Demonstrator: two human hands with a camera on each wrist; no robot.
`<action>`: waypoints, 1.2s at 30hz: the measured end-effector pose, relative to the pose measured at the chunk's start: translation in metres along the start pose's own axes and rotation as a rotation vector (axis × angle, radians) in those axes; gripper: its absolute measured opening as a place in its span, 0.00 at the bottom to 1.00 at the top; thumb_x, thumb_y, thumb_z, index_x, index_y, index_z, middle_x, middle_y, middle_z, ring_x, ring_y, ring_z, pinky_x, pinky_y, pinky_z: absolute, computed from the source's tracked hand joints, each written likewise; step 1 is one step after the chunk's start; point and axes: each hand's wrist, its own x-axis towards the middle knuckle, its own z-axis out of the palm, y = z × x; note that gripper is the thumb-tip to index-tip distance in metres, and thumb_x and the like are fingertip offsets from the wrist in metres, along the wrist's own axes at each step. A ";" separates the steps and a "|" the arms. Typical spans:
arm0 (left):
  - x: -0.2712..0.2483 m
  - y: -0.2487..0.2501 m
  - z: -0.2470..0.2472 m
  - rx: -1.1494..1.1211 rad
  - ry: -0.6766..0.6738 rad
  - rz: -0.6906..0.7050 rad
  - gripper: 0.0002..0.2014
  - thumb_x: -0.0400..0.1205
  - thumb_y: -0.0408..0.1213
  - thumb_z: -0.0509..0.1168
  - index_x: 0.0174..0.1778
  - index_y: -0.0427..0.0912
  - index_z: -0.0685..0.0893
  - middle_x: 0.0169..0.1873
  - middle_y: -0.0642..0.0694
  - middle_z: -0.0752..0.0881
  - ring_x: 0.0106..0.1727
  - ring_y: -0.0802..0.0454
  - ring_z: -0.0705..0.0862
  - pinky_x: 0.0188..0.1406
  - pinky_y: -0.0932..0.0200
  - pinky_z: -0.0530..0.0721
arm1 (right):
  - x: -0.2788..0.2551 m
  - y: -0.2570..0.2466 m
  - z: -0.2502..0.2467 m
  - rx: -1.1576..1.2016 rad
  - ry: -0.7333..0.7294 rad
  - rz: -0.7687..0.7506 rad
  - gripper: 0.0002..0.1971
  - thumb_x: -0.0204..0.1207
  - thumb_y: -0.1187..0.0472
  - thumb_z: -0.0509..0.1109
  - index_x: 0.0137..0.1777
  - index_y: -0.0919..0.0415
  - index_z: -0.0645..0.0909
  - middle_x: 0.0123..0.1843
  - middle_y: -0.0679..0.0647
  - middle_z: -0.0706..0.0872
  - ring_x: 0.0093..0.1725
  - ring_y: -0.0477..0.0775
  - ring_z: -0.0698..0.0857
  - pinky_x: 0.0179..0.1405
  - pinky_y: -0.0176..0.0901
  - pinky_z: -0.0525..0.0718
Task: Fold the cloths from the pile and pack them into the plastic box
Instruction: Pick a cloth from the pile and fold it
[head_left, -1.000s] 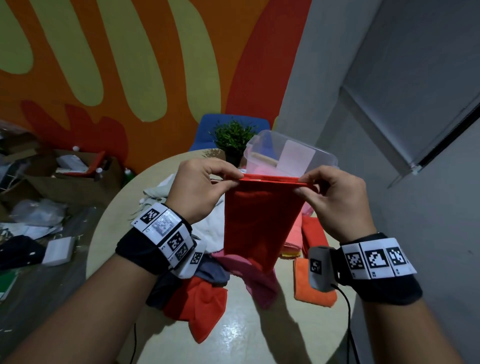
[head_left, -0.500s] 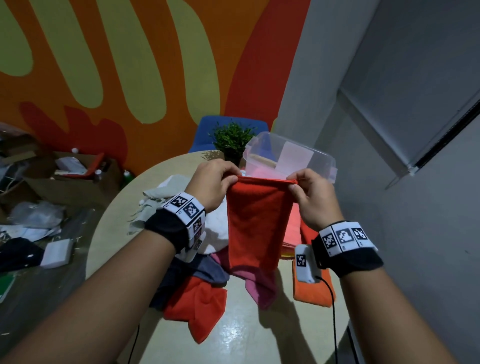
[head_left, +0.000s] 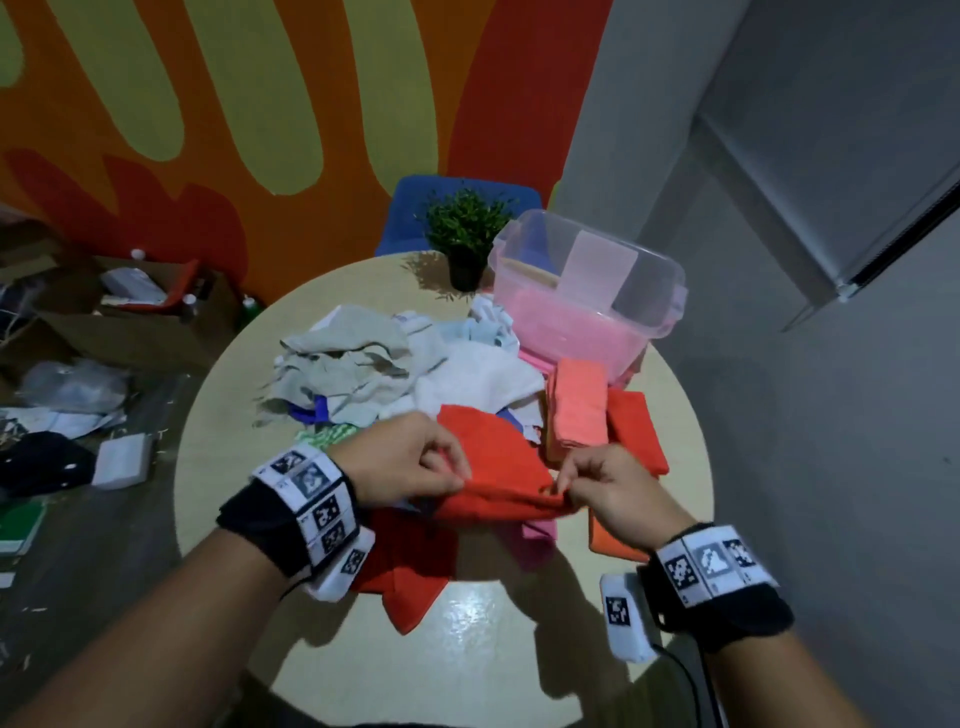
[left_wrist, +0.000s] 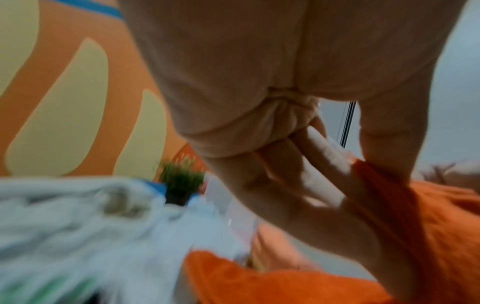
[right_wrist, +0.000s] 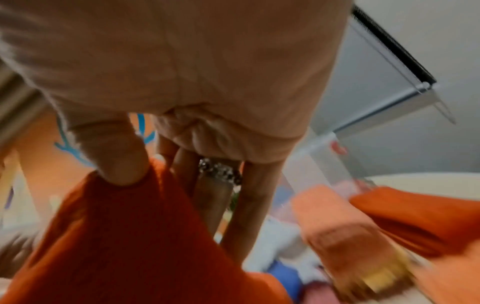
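The left hand (head_left: 402, 460) pinches one near corner of a red cloth (head_left: 493, 462), thumb on top and fingers (left_wrist: 324, 168) underneath, and the right hand (head_left: 605, 486) pinches the other near corner the same way, thumb pressed into the fabric in the right wrist view. Held by both corners, the near edge is taut and straight, which looks like the reason for the double pinch: a straight edge gives a clean crease. The far part of the cloth lies draped forward over the pile (head_left: 363, 369), so the pile seems to serve as a soft bed for laying the next fold.

Taking the clear plastic box (head_left: 587, 291) as the landmark: the red cloth is well in front of it, nearer the person. The pile of grey, white and pale blue cloths sits in front of the box and to its left. Just in front of the box, touching or nearly so, lie folded pieces, a peach one (head_left: 576, 405) and a red one (head_left: 636, 431) side by side, probably parked there to be within easy reach for packing. Something pink already fills the box's bottom. A small potted plant (head_left: 465, 234) stands just left of the box, all on a round table (head_left: 467, 649).
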 end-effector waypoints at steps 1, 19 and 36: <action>0.001 -0.018 0.016 0.006 -0.094 -0.064 0.04 0.78 0.36 0.75 0.40 0.51 0.90 0.31 0.50 0.91 0.32 0.62 0.84 0.38 0.64 0.81 | -0.002 0.017 0.013 -0.059 -0.082 0.053 0.07 0.65 0.66 0.65 0.29 0.57 0.81 0.27 0.49 0.85 0.31 0.43 0.84 0.36 0.40 0.79; 0.097 -0.107 0.059 0.135 0.500 -0.316 0.03 0.80 0.37 0.72 0.41 0.48 0.88 0.33 0.49 0.85 0.42 0.48 0.87 0.38 0.65 0.72 | 0.096 0.097 0.047 -0.341 0.315 0.185 0.09 0.77 0.64 0.72 0.56 0.56 0.86 0.49 0.56 0.91 0.52 0.58 0.86 0.55 0.43 0.81; 0.080 -0.107 0.113 0.649 0.124 -0.091 0.14 0.79 0.44 0.61 0.61 0.55 0.80 0.61 0.54 0.80 0.66 0.48 0.76 0.61 0.49 0.71 | 0.045 0.138 0.088 -0.707 0.039 0.039 0.18 0.73 0.57 0.69 0.64 0.50 0.80 0.72 0.47 0.71 0.68 0.54 0.71 0.68 0.49 0.76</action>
